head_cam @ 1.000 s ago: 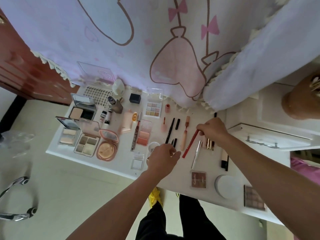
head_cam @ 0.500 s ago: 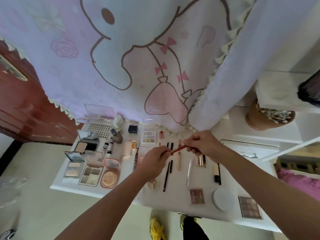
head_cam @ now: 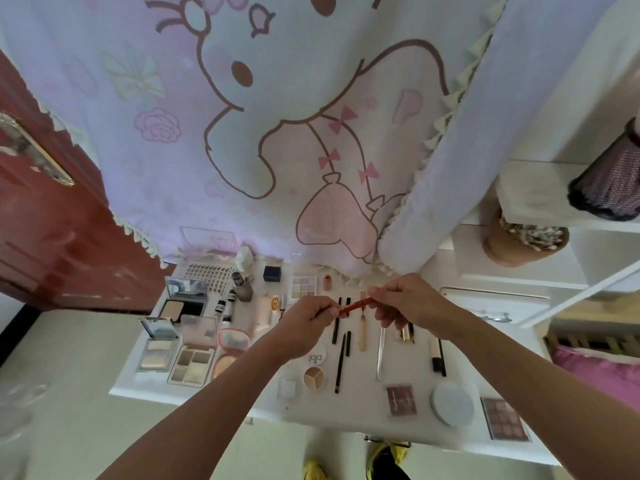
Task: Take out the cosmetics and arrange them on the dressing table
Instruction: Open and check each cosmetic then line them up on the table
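A thin red cosmetic pencil [head_cam: 355, 305] hangs above the white dressing table [head_cam: 353, 408], held at both ends. My left hand [head_cam: 304, 323] pinches its left end and my right hand [head_cam: 405, 303] pinches its right end. Below them lie rows of cosmetics: black pencils [head_cam: 341, 358], a peach tube [head_cam: 362, 332], a silver stick [head_cam: 381, 353], open powder compacts [head_cam: 157, 348] and palettes [head_cam: 191, 365] at the left, a small round concealer pot [head_cam: 314, 376], a brown palette [head_cam: 401, 400] and a round white compact [head_cam: 451, 403].
A cartoon-print curtain [head_cam: 277, 133] hangs behind the table. A red-brown door [head_cam: 45, 237] stands at the left. White shelves [head_cam: 540, 258] at the right hold a tan pot of cotton swabs [head_cam: 523, 244]. A larger eyeshadow palette [head_cam: 504, 419] lies near the table's right front edge.
My right hand lifted the red pencil off the table. My left hand rose from the table and took its other end. The camera tilted up.
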